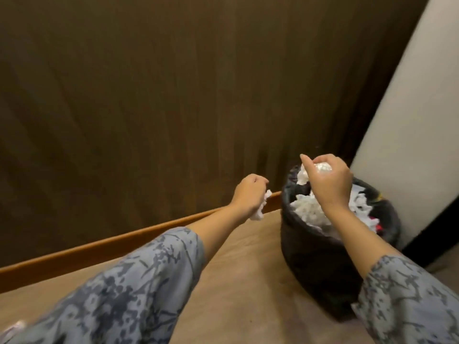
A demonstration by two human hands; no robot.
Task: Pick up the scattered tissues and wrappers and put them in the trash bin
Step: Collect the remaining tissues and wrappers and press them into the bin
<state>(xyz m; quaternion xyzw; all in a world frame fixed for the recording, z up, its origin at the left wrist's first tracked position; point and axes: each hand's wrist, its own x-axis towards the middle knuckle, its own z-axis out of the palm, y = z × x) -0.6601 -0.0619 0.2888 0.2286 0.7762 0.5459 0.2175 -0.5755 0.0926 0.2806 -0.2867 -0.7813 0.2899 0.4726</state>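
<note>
Patterned grey-blue sleeves fill the near foreground, both arms reaching out toward the black-lined trash bin, which stands on the tan floor against a white panel and a brown curtain.

Directly above the bin's open mouth, the right hand grasps a crumpled white tissue together with a shiny, crinkled wrapper. Fingers curl round the wad while a loose flap of tissue hangs below the thumb, toward the bin's far rim. Held there, the bundle would likely fall straight onto the heap of white paper already piled close to the rim, so the hand seems positioned for a drop rather than a push.

Left of the bin, and outside its rim, the left hand clenches a second white tissue, which pokes out beneath the palm. It hangs over the floor and the wooden baseboard, probably waiting its turn since the right hand occupies the opening.

With the bin so full, light scraps could slide off the heap. At the lower left edge, far from the bin, a pale blurred shape shows; whether it is more litter I cannot tell.
</note>
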